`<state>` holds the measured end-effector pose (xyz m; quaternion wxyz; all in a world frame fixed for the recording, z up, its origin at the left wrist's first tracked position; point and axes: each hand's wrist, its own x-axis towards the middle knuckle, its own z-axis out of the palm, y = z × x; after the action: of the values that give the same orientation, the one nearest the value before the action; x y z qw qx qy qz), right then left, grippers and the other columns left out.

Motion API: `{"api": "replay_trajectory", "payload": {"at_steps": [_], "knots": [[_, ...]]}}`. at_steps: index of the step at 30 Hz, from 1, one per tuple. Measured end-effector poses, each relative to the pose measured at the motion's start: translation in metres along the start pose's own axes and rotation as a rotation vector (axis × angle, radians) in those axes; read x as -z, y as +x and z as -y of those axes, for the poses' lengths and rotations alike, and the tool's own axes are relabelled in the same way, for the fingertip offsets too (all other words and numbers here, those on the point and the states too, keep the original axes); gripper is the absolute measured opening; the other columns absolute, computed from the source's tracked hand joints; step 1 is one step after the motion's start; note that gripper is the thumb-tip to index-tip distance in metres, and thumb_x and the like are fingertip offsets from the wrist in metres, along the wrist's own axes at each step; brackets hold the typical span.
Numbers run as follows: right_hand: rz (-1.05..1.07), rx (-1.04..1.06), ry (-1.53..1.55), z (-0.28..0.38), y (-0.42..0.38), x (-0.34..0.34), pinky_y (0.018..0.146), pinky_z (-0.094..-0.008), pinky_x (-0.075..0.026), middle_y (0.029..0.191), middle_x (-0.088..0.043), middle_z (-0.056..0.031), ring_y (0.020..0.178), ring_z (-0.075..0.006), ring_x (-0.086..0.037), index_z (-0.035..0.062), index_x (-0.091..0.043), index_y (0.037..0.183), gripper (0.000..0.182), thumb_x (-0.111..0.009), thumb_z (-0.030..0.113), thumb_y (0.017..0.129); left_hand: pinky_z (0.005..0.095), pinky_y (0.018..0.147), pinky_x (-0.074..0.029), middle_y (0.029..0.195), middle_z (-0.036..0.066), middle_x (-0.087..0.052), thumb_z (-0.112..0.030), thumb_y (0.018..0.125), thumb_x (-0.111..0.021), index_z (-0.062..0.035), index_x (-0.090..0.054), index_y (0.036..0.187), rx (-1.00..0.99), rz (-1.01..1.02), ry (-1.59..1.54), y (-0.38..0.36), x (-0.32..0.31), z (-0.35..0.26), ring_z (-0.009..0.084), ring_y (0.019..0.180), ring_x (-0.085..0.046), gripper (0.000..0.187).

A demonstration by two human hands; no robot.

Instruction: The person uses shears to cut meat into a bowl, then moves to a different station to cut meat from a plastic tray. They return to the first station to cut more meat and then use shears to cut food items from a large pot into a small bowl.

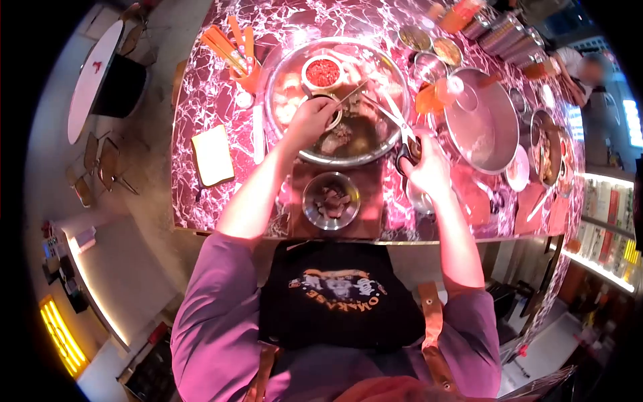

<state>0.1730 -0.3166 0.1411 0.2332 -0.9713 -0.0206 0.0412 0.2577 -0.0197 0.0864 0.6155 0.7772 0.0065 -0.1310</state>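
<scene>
My right hand [429, 164] is closed around the black handles of a pair of scissors [402, 127], whose blades reach in over a large metal tray [274, 127]. Over the tray's middle, my left hand [311, 124] pinches a thin, pale, stick-like thing [353, 92], its far end close to the scissor tips. Pieces of meat [335, 139] and a white bowl of chopped red food [323, 72] sit in the tray. A second small bowl is partly hidden behind my left fingers. Nearer to me, a steel bowl [331, 201] holds cut dark pieces.
A large deep metal pan [482, 127] stands right of the tray, beside an orange-filled bottle [434, 98]. Orange utensils in a holder [248, 77] and a yellowish pad [214, 155] are at left. Jars and containers [512, 40] line the back right, where another person [579, 70] stands.
</scene>
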Motion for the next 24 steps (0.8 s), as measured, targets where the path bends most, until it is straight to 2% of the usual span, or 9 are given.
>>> {"api": "replay_trajectory", "payload": {"at_steps": [2, 4, 5, 8, 9, 10, 13, 19, 24], "knots": [[-0.007, 0.007, 0.030, 0.018, -0.037, 0.006, 0.095, -0.0450, -0.050, 0.125, -0.062, -0.0164, 0.116, -0.0353, -0.062, 0.0117, -0.051, 0.135, 0.066, -0.075, 0.023, 0.075, 0.0210, 0.050, -0.031, 0.062, -0.006, -0.047, -0.021, 0.103, -0.055, -0.0023, -0.071, 0.105, 0.083, 0.111, -0.125, -0.037, 0.011, 0.003, 0.0034, 0.054, -0.041, 0.025], [0.027, 0.001, 0.043, 0.029, -0.072, 0.002, 0.095, -0.0439, -0.051, 0.126, -0.061, -0.0168, 0.114, -0.0348, -0.062, 0.0090, -0.050, 0.136, 0.068, -0.076, 0.023, 0.075, 0.0212, 0.051, -0.032, 0.062, -0.006, -0.047, -0.019, 0.104, -0.053, -0.0013, -0.070, 0.109, 0.092, 0.169, -0.039, -0.076, 0.022, 0.003, 0.0028, 0.055, -0.041, 0.025], [-0.009, 0.073, -0.019, 0.034, -0.089, -0.002, 0.092, -0.0424, -0.052, 0.126, -0.061, -0.0167, 0.107, -0.0332, -0.064, 0.0076, -0.049, 0.138, 0.071, -0.077, 0.022, 0.075, 0.0215, 0.051, -0.033, 0.063, -0.005, -0.048, -0.019, 0.103, -0.053, -0.0010, -0.069, 0.109, 0.092, 0.200, -0.063, -0.093, 0.027, 0.009, 0.0031, 0.056, -0.042, 0.025], [0.132, 0.005, 0.110, 0.051, -0.138, -0.007, 0.087, -0.0403, -0.052, 0.122, -0.060, -0.0159, 0.095, -0.0290, -0.063, 0.0086, -0.049, 0.139, 0.069, -0.076, 0.015, 0.077, 0.0222, 0.052, -0.035, 0.064, -0.005, -0.050, -0.018, 0.103, -0.054, -0.0003, -0.069, 0.108, 0.063, 0.271, -0.029, -0.139, 0.038, 0.035, 0.0037, 0.057, -0.044, 0.024], [0.180, -0.040, 0.169, 0.059, -0.153, -0.007, 0.096, -0.0445, -0.050, 0.121, -0.063, -0.0180, 0.114, -0.0367, -0.062, 0.0098, -0.051, 0.136, 0.065, -0.075, 0.017, 0.077, 0.0224, 0.052, -0.036, 0.064, -0.004, -0.050, -0.018, 0.102, -0.054, 0.0001, -0.069, 0.109, 0.008, 0.310, 0.033, -0.154, 0.042, 0.044, 0.0041, 0.057, -0.045, 0.024], [0.134, 0.040, 0.168, 0.060, -0.168, -0.013, 0.096, -0.0438, -0.050, 0.120, -0.063, -0.0186, 0.113, -0.0374, -0.062, 0.0087, -0.053, 0.135, 0.060, -0.073, 0.012, 0.078, 0.0224, 0.052, -0.036, 0.064, -0.004, -0.050, -0.018, 0.102, -0.054, 0.0001, -0.069, 0.109, 0.026, 0.308, 0.028, -0.172, 0.044, 0.053, 0.0041, 0.057, -0.045, 0.024], [0.207, -0.001, 0.134, 0.047, -0.206, -0.027, 0.096, -0.0431, -0.050, 0.120, -0.062, -0.0194, 0.113, -0.0380, -0.062, 0.0082, -0.053, 0.135, 0.059, -0.071, 0.008, 0.079, 0.0226, 0.054, -0.038, 0.065, -0.004, -0.052, -0.017, 0.101, -0.055, 0.0007, -0.069, 0.110, 0.082, 0.306, 0.022, -0.201, 0.050, 0.067, 0.0046, 0.058, -0.046, 0.024], [0.298, -0.079, -0.045, 0.081, -0.223, -0.017, 0.097, -0.0481, -0.049, 0.120, -0.062, -0.0197, 0.116, -0.0386, -0.061, 0.0086, -0.050, 0.130, 0.063, -0.074, 0.027, 0.075, 0.0230, 0.053, -0.038, 0.065, -0.005, -0.049, -0.017, 0.102, -0.054, 0.0001, -0.069, 0.110, 0.190, 0.267, -0.053, -0.231, 0.047, 0.096, 0.0041, 0.057, -0.044, 0.024], [0.198, 0.025, -0.012, 0.064, -0.219, -0.060, 0.097, -0.0463, -0.050, 0.117, -0.064, -0.0219, 0.112, -0.0397, -0.062, 0.0062, -0.051, 0.132, 0.061, -0.074, 0.019, 0.077, 0.0236, 0.054, -0.042, 0.068, -0.004, -0.053, -0.017, 0.102, -0.055, 0.0012, -0.067, 0.111, 0.146, 0.206, -0.006, -0.240, 0.040, 0.112, 0.0048, 0.058, -0.048, 0.024]]}}
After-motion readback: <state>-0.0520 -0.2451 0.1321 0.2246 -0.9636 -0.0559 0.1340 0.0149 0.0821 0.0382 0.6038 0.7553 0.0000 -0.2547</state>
